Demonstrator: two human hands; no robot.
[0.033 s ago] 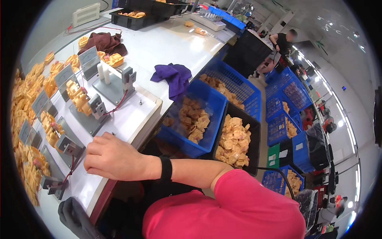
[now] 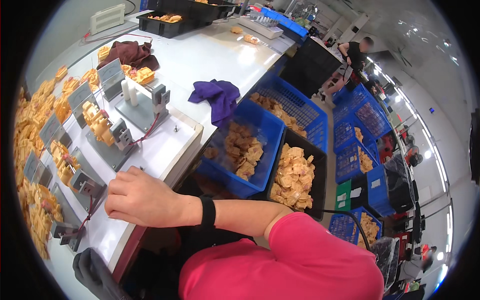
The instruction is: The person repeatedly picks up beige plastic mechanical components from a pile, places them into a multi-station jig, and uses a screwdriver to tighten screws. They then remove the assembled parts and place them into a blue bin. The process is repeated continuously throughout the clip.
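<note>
My bare right hand [image 2: 145,198], with a black band at the wrist, lies at the front edge of a white board [image 2: 157,167]. Its fingers are curled closed; their inner side is hidden. My left hand [image 2: 94,270], in a dark glove, is at the board's near corner, fingers bent together and whatever they may hold out of sight. Beyond the hands stands a row of grey fixtures [image 2: 102,150] with metal clamps, red wires and dial meters [image 2: 109,77]. Yellow block-shaped parts sit on two of them, at the middle fixture [image 2: 98,121] and the one nearer me [image 2: 64,162].
A heap of yellow parts [image 2: 37,117] lies behind the meters. Brown cloth [image 2: 129,54] and purple cloth [image 2: 217,100] lie on the table. To the right stand a blue bin [image 2: 240,187] and a black bin [image 2: 325,175] of parts. Farther off, a person [image 2: 355,54] stands near crates.
</note>
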